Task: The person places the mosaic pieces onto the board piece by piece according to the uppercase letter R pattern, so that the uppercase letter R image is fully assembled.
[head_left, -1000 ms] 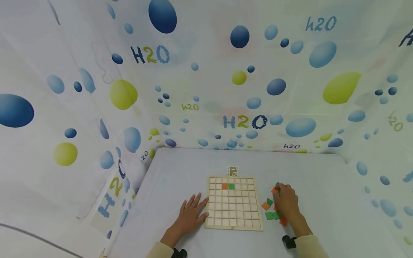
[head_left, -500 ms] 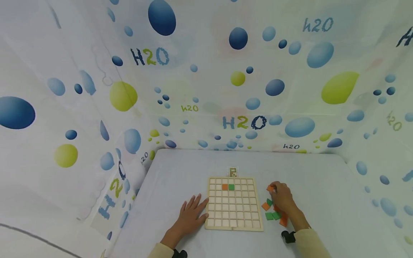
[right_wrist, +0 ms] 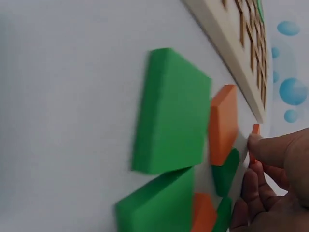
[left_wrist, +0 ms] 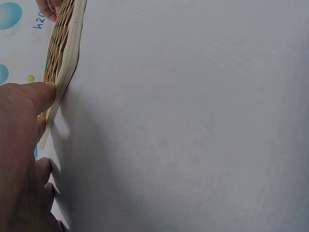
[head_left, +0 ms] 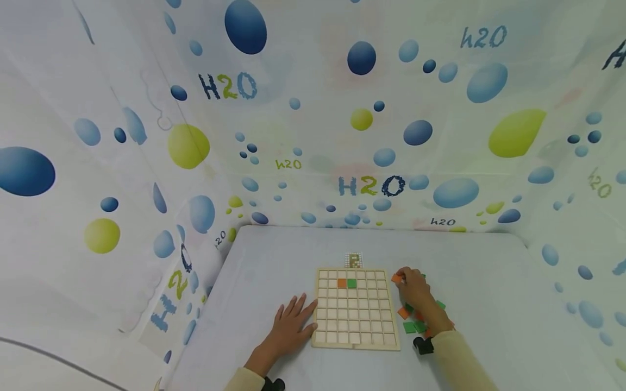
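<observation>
A wooden grid board [head_left: 356, 347] lies on the white table, with an orange tile [head_left: 342, 283] and a green tile [head_left: 351, 283] side by side in its second row from the back. My left hand [head_left: 288, 328] rests with spread fingers at the board's left edge; its thumb touches the frame in the left wrist view. Beside the board's right edge, my right hand [head_left: 414, 288] pinches an orange square tile [head_left: 396, 278] between thumb and fingers. In the right wrist view that tile [right_wrist: 254, 129] is partly hidden by the thumb.
Loose green tiles [head_left: 409, 327] and orange tiles [head_left: 403, 313] lie scattered right of the board, some under the right forearm. A small patterned card [head_left: 354, 260] lies behind the board. A printed curtain [head_left: 313, 136] surrounds the table [head_left: 274, 250].
My right hand has drawn an orange tile out of the loose tiles and moved left with it to the board's right edge. The left hand stays where it was.
</observation>
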`<state>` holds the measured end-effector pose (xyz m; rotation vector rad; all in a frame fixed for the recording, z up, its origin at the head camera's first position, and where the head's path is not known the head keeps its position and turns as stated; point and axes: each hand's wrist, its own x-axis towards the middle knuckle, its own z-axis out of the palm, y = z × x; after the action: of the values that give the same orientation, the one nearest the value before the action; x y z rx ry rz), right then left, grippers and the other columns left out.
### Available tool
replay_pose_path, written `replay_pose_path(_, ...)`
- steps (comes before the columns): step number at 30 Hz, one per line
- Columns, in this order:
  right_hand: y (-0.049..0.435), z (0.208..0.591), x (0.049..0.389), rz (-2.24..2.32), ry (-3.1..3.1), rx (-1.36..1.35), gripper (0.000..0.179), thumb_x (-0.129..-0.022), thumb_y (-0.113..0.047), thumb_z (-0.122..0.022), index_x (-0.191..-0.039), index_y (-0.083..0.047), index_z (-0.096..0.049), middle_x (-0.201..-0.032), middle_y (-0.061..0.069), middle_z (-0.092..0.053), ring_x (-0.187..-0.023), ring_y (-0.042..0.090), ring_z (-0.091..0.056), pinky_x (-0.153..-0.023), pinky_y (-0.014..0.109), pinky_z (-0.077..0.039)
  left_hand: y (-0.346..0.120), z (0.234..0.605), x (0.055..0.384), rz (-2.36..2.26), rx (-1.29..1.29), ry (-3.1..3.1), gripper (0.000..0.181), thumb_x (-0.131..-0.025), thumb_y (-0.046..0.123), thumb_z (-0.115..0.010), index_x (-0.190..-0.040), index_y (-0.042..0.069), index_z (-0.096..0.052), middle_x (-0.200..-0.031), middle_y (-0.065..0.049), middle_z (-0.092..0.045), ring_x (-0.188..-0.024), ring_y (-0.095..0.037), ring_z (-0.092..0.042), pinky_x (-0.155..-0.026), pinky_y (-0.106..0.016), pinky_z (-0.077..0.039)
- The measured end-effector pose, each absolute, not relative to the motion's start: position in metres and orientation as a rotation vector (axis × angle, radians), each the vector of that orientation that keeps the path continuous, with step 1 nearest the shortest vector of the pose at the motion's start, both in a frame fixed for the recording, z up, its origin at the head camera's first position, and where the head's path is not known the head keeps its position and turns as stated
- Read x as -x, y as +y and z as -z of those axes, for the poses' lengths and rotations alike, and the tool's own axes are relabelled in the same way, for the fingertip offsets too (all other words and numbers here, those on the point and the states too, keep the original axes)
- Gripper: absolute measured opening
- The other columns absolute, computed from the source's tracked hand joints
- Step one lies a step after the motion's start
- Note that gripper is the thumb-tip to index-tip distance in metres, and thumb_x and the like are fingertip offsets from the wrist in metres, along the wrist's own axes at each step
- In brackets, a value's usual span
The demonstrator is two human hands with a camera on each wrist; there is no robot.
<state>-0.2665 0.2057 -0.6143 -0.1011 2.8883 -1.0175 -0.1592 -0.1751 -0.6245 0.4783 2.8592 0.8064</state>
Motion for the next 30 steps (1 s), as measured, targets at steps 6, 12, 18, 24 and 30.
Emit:
replay_pose_path(6, 0.202, 0.616, 0.273, 1.027, 2.869, 0.108, 0.025, -0.105, -0.007, -0.056, -0.126, 0.005, -0.059, -0.125, 0.033, -0.056, -0.111, 0.047, -0.060, -0.091, 0.068, -0.046, -0.174, 0.622, 0.160, -0.801, -0.481, 2.849, 0.062, -0.109, 0.047, -0.054, -0.164, 0.022, -0.041, -0.171, -0.021, -0.030, -0.157, -0.052, -0.023, -0.118, -0.079, -0.013)
replay_pose_path(12, 0.191, 0.619, 0.272, 1.027, 2.949, 0.127, 0.025, -0.103, -0.003, -0.054, -0.125, 0.007, -0.060, -0.124, 0.035, -0.056, -0.111, 0.050, -0.059, -0.089, 0.068, -0.048, -0.174, 0.624, 0.162, -0.725, -0.443, 2.839, 0.062, -0.108, 0.046, -0.057, -0.163, 0.022, -0.042, -0.173, -0.017, -0.029, -0.159, -0.046, -0.023, -0.121, -0.075, -0.014)
replay_pose_path(18, 0.167, 0.615, 0.268, 1.029, 2.963, 0.220, 0.025, -0.104, -0.006, -0.058, -0.127, 0.003, -0.062, -0.124, 0.029, -0.058, -0.112, 0.046, -0.058, -0.086, 0.065, -0.047, -0.176, 0.624, 0.163, -0.729, -0.449, 2.847, 0.062, -0.108, 0.045, -0.056, -0.163, 0.020, -0.042, -0.172, -0.019, -0.030, -0.158, -0.049, -0.023, -0.120, -0.076, -0.015)
replay_pose_path(24, 0.140, 0.619, 0.266, 0.943, 2.989, 0.371, 0.021, -0.103, -0.007, -0.064, -0.124, -0.002, -0.066, -0.120, 0.020, -0.061, -0.109, 0.040, -0.060, -0.084, 0.062, -0.050, -0.176, 0.623, 0.163, -0.717, -0.453, 2.844, 0.062, -0.108, 0.046, -0.055, -0.164, 0.022, -0.041, -0.173, -0.018, -0.029, -0.159, -0.048, -0.022, -0.120, -0.076, -0.015)
replay_pose_path(30, 0.126, 0.626, 0.266, 0.928, 2.985, 0.455, 0.018, -0.104, -0.009, -0.064, -0.122, -0.006, -0.067, -0.120, 0.017, -0.061, -0.109, 0.038, -0.059, -0.082, 0.059, -0.050, -0.176, 0.623, 0.162, -0.735, -0.445, 2.830, 0.062, -0.108, 0.046, -0.055, -0.164, 0.023, -0.041, -0.173, -0.017, -0.029, -0.159, -0.047, -0.022, -0.121, -0.076, -0.014)
